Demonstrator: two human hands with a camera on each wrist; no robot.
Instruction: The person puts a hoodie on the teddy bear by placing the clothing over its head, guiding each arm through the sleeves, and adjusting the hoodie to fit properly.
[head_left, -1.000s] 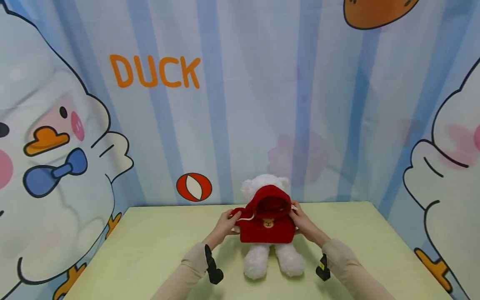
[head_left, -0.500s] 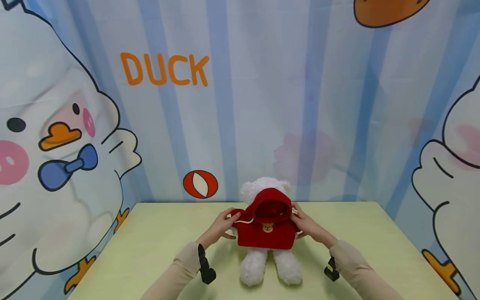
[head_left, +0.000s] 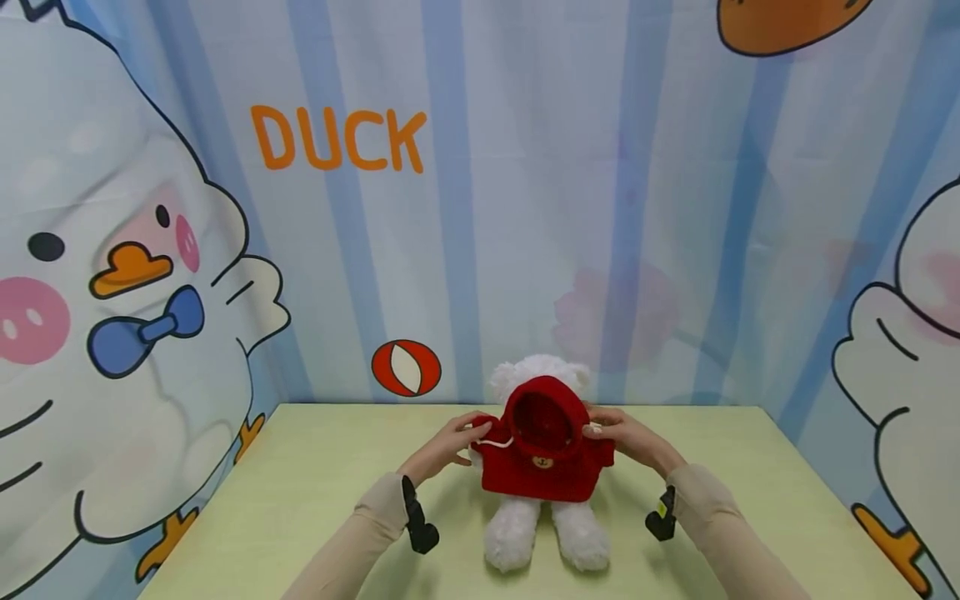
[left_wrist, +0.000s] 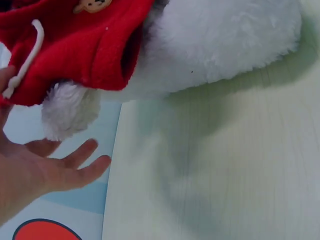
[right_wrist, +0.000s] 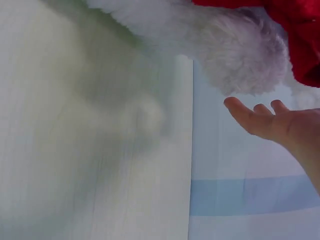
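Observation:
A white plush bear (head_left: 510, 533) sits at the table's middle, and a small red hoodie (head_left: 525, 479) lies over its front. Its round hood opening faces forward, covering the bear's face; a bear-face patch (head_left: 542, 462) is below. My left hand (head_left: 450, 442) pinches the left sleeve near the white drawstring (left_wrist: 31, 55); its other fingers stretch out beneath. My right hand (head_left: 626, 432) holds the cloth beside the hood, thumb in front. A fluffy white paw (left_wrist: 70, 110) shows below the left sleeve, another white paw (right_wrist: 245, 60) beside the right one. Whether the arms are inside the sleeves, I cannot tell.
The pale yellow-green table (head_left: 360, 467) runs back to a blue-striped curtain (head_left: 517, 208) printed with ducks and the word DUCK. A black wrist camera (head_left: 422, 525) hangs below my left cuff, another black wrist camera (head_left: 662, 517) below my right.
My right hand has shifted up and inward, closer to the hood. The right sleeve now sticks out below it, and the hood opening has tipped further upright. The head view has turned slightly left.

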